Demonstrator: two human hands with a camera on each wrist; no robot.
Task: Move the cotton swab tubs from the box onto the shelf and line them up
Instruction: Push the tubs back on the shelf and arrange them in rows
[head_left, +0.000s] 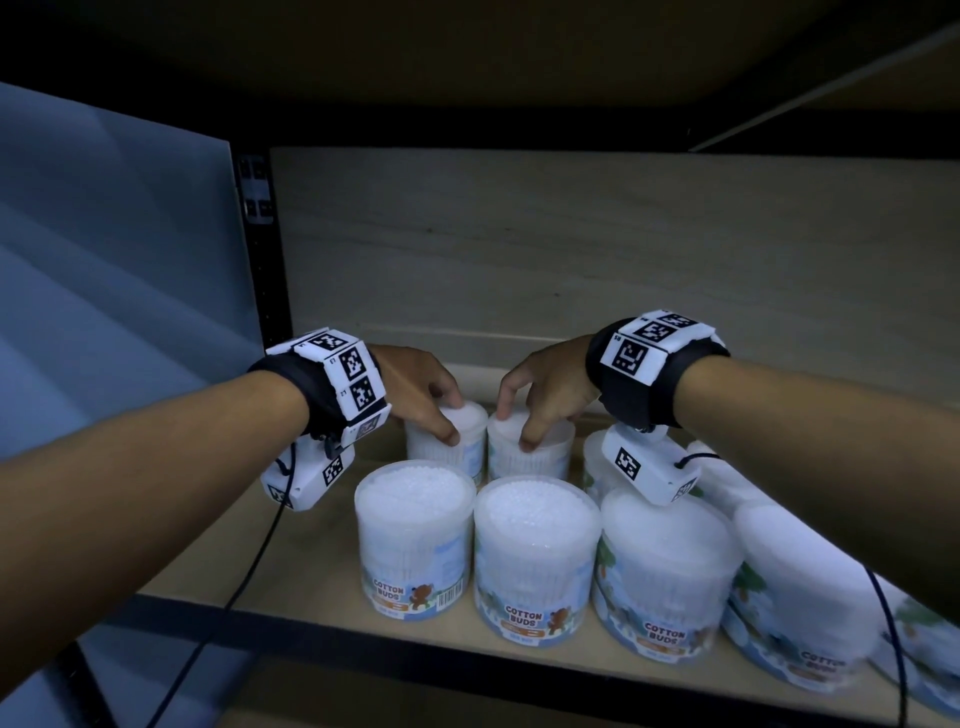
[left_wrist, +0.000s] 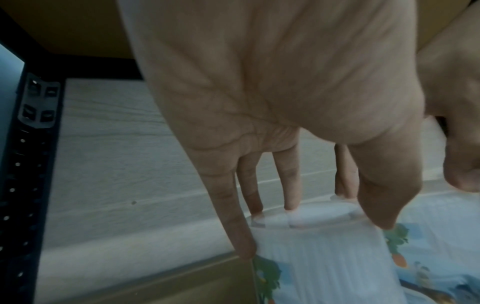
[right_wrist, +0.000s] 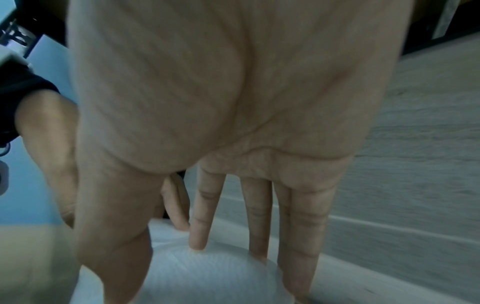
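Several clear tubs of white cotton buds stand on the wooden shelf (head_left: 311, 561). My left hand (head_left: 448, 417) grips the top of the back-left tub (head_left: 441, 452), thumb on the near side and fingers over the far rim. In the left wrist view my left hand (left_wrist: 311, 218) circles that tub (left_wrist: 324, 263) at its lid. My right hand (head_left: 519, 427) grips the top of the neighbouring back tub (head_left: 535, 457), which stands beside the first. The right wrist view shows the right hand (right_wrist: 182, 267) spread over that tub's (right_wrist: 213, 275) lid. The box is out of view.
A front row of tubs (head_left: 535, 556) runs from the middle to the right edge, close to the black front rail (head_left: 363, 631). A black post (head_left: 265, 260) bounds the left side, with bare board beside it. Another shelf hangs low overhead.
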